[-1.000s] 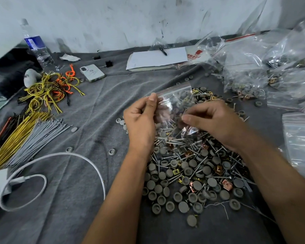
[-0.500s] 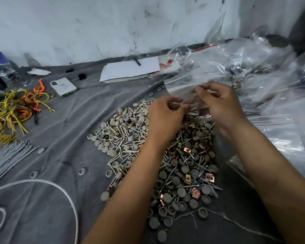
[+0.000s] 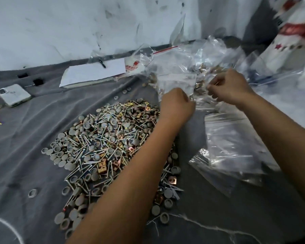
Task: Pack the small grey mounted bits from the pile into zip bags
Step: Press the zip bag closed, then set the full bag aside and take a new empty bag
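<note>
Hands, two, hold one small clear zip bag (image 3: 177, 85) above the grey cloth (image 3: 33, 138): left hand (image 3: 177, 104) and right hand (image 3: 231, 87) each pinch it with curled fingers. Grey mounted bits (image 3: 102, 141), too many to count, lie piled beneath the left forearm. One phone (image 3: 13, 95) lies far left.

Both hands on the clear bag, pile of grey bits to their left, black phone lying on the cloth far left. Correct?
One error: the phone is white, not black, as the head view shows. Both the left hand and right hand do hold the clear bag, with the pile to their left.
</note>
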### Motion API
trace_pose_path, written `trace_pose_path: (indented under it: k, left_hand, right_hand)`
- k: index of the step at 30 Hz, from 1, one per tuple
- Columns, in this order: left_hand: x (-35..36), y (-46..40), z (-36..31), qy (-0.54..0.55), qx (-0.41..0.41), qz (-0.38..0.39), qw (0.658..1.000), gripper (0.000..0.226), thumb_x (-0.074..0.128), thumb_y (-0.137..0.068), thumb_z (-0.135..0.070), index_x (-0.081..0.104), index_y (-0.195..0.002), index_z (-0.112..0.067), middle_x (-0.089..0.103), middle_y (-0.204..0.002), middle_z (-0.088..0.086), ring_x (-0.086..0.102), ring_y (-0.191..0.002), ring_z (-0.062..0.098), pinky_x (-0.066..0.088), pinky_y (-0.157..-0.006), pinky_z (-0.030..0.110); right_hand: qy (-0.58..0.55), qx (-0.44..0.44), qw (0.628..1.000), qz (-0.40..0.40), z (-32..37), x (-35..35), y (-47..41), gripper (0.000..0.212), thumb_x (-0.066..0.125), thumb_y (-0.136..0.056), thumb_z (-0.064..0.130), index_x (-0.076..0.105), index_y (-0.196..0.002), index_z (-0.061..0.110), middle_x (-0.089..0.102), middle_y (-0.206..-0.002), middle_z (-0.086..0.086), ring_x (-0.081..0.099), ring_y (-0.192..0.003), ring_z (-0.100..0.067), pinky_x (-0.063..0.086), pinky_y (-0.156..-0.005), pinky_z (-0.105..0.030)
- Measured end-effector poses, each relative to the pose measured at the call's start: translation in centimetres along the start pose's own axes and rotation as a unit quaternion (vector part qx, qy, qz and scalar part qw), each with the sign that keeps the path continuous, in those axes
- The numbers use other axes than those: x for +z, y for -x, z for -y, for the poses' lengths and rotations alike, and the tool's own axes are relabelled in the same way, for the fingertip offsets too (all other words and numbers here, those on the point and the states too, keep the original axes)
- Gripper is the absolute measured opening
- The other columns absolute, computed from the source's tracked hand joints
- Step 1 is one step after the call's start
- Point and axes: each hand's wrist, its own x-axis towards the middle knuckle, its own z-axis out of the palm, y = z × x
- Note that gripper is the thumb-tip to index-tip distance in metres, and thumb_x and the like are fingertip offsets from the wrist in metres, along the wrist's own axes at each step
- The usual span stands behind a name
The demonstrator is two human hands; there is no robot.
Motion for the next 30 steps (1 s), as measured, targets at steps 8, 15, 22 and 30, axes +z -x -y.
trace_pose_path:
  k: [8,15,22,30]
  left_hand:
    - [4.6,3.3,-2.6,-0.047,-0.001,0.141,0.989,0.036,0.078,-0.086,-0.020,0.058,-0.110,-0.002,0.065,-0.110,0.017,0.064,-0.106,0.036,0.045,-0.076,0.036]
    - [4.5,4.7,-2.0,-0.022,-0.034,0.086,0.995,0.029,0.064,-0.090,-0.010,0.053,-0.063,-0.012,0.069,-0.090,0.020,0.068,-0.090,0.038,0.045,-0.066,0.033]
    - [2.4,5.7,-2.7,-0.244,0.062,0.290,0.923,0.049,0.091,-0.076,-0.041,0.060,-0.100,-0.013,0.052,-0.087,0.001,0.055,-0.084,0.022,0.043,-0.070,0.031]
    - [1.8,6.5,-2.5,-0.267,0.064,0.292,0.916,0.058,0.093,-0.074,-0.042,0.063,-0.110,-0.007,0.067,-0.118,0.011,0.056,-0.095,0.028,0.042,-0.077,0.032]
  right_hand:
    - [0.303,-0.101,0.913,0.255,0.8,-3.3,4.6,0.010,0.083,-0.083,0.024,0.078,-0.091,0.027,0.070,-0.080,0.012,0.064,-0.078,-0.010,0.049,-0.073,-0.027]
    - [0.246,-0.106,0.937,0.224,0.4,-3.6,6.2,0.016,0.087,-0.078,0.019,0.077,-0.090,0.022,0.072,-0.083,0.008,0.066,-0.080,-0.011,0.044,-0.067,-0.023]
    - [0.374,-0.086,0.879,0.283,0.5,-2.8,7.2,0.076,0.093,-0.070,0.040,0.055,-0.134,0.027,0.058,-0.132,0.003,0.055,-0.122,-0.026,0.049,-0.100,-0.043]
    - [0.289,-0.057,0.951,0.097,-0.3,-2.0,7.0,0.012,0.084,-0.077,0.018,0.073,-0.080,0.022,0.071,-0.093,-0.009,0.065,-0.092,-0.034,0.052,-0.075,-0.037]
